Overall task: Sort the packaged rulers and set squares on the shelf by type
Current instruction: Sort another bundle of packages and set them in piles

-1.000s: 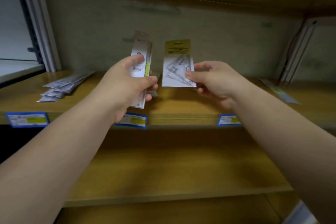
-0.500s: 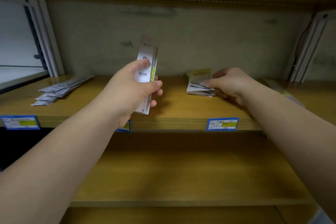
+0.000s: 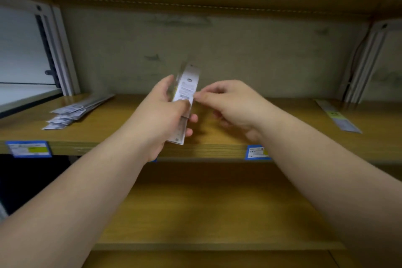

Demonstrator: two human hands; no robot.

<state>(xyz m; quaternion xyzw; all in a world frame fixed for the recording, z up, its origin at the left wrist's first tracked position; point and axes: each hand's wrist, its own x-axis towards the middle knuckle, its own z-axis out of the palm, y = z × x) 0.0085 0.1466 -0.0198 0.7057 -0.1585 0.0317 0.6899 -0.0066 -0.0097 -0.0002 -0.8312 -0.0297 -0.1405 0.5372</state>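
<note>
My left hand (image 3: 162, 115) grips a small bundle of packaged rulers (image 3: 188, 87) and holds it upright over the middle of the wooden shelf (image 3: 104, 137). My right hand (image 3: 235, 104) is right beside it, fingers curled, with thumb and forefinger pinching the bundle's right edge. A fanned pile of packaged rulers (image 3: 74, 113) lies flat at the shelf's left end. One long packaged ruler (image 3: 338, 118) lies alone at the right end. The set squares are not visible; my right hand covers that part of the shelf.
Blue price labels (image 3: 29, 148) (image 3: 257, 152) hang on the shelf's front edge. White metal uprights stand at the back left (image 3: 63, 54) and back right (image 3: 365, 61). A lower wooden shelf (image 3: 206, 213) runs beneath my forearms, and another board hangs close overhead.
My right hand laid the packaged set square flat on the shelf, let go, and came left to the ruler bundle. My left hand kept the bundle upright and shifted slightly right.
</note>
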